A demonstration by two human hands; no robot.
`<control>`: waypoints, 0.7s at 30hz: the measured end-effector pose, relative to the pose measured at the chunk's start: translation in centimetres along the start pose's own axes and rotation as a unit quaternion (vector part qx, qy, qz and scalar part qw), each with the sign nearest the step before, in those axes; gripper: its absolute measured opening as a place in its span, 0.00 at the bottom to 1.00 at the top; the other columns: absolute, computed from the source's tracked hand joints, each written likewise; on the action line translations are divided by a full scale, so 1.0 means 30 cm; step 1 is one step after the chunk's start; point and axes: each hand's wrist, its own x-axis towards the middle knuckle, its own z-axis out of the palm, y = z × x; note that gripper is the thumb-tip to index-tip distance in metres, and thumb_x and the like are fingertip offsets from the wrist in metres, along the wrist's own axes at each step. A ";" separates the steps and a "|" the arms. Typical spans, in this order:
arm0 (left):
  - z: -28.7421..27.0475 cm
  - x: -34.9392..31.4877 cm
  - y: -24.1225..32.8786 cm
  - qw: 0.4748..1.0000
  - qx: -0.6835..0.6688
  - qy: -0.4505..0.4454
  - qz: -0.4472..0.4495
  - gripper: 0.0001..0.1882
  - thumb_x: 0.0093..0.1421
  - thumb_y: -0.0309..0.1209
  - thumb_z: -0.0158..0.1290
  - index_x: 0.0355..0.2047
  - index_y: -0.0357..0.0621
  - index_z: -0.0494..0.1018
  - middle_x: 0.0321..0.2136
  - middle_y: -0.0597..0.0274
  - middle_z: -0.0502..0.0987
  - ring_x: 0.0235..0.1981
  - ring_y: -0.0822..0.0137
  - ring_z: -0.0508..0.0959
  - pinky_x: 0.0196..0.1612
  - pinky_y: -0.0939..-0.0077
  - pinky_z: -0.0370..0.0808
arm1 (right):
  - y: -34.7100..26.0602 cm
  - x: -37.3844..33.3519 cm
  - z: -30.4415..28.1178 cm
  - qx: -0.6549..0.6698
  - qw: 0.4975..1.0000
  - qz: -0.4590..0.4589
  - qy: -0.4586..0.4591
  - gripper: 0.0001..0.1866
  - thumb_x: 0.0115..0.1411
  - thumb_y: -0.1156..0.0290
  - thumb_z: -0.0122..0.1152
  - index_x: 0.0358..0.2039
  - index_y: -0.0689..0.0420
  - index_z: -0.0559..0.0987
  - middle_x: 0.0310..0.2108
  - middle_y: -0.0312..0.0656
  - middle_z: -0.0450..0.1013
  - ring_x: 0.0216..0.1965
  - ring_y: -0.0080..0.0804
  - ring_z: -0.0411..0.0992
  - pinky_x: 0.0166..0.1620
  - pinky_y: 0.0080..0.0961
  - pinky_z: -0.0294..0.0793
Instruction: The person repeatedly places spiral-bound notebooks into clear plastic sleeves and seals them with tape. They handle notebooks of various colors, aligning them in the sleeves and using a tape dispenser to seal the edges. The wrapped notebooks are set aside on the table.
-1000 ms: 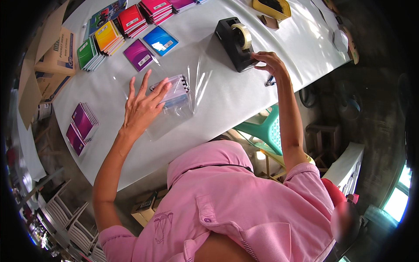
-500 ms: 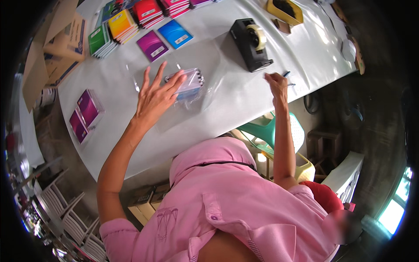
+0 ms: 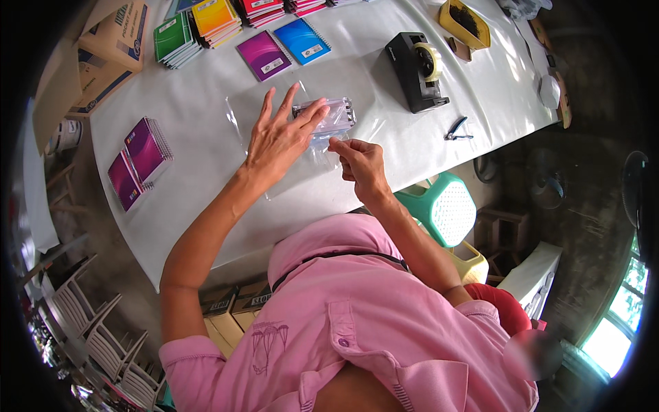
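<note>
My left hand (image 3: pixel 280 142) lies with fingers spread over a small stack of spiral notebooks (image 3: pixel 335 115) in clear plastic, its fingertips on the near-left part. At the stack's near edge, my right hand (image 3: pixel 362 167) is closed in a pinch, thumb against forefinger. Whatever sits between those fingertips is too small or too clear to make out. Loose clear plastic film (image 3: pixel 237 117) spreads on the table around the left hand. To the right stands a black tape dispenser (image 3: pixel 410 75) with a roll of tape, and nearer lies a small blue-handled snipping tool (image 3: pixel 456 129).
Purple (image 3: pixel 264 53) and blue notebooks (image 3: pixel 302 41) lie beyond my hands, before coloured notebook stacks (image 3: pixel 177 42). More purple notebooks (image 3: pixel 141 161) rest at left. A yellow tray (image 3: pixel 464 26) is far right, cardboard boxes (image 3: pixel 110 55) far left, and a green stool (image 3: pixel 445 209) beside the table.
My right hand has moved left from beside the tape dispenser to the wrapped notebooks, still pinched. My left hand stays on the stack. The whole view has shifted slightly.
</note>
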 end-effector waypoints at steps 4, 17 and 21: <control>0.010 -0.008 -0.005 1.000 -0.024 0.012 -0.003 0.33 0.51 0.29 0.60 0.60 0.54 0.66 0.61 0.77 0.64 0.63 0.51 0.59 0.64 0.43 0.53 | -0.060 -0.075 0.031 -0.010 0.999 -0.031 -0.008 0.13 0.57 0.65 0.65 0.27 0.63 0.78 0.14 0.24 0.56 0.14 0.11 0.47 0.17 0.17 0.42; -0.002 0.001 0.002 1.000 -0.006 -0.007 -0.002 0.34 0.52 0.29 0.58 0.61 0.53 0.64 0.62 0.77 0.62 0.62 0.51 0.61 0.64 0.44 0.54 | 0.120 0.003 -0.002 -0.013 0.998 -0.001 0.057 0.11 0.57 0.68 0.64 0.25 0.65 0.78 0.13 0.26 0.58 0.13 0.13 0.49 0.16 0.17 0.45; 0.003 -0.001 -0.009 1.000 0.001 -0.012 0.001 0.34 0.52 0.29 0.58 0.61 0.54 0.64 0.62 0.76 0.63 0.62 0.51 0.61 0.64 0.44 0.53 | 0.039 -0.075 0.025 -0.013 0.995 -0.069 0.065 0.13 0.58 0.65 0.65 0.26 0.63 0.79 0.14 0.25 0.58 0.13 0.12 0.49 0.17 0.16 0.44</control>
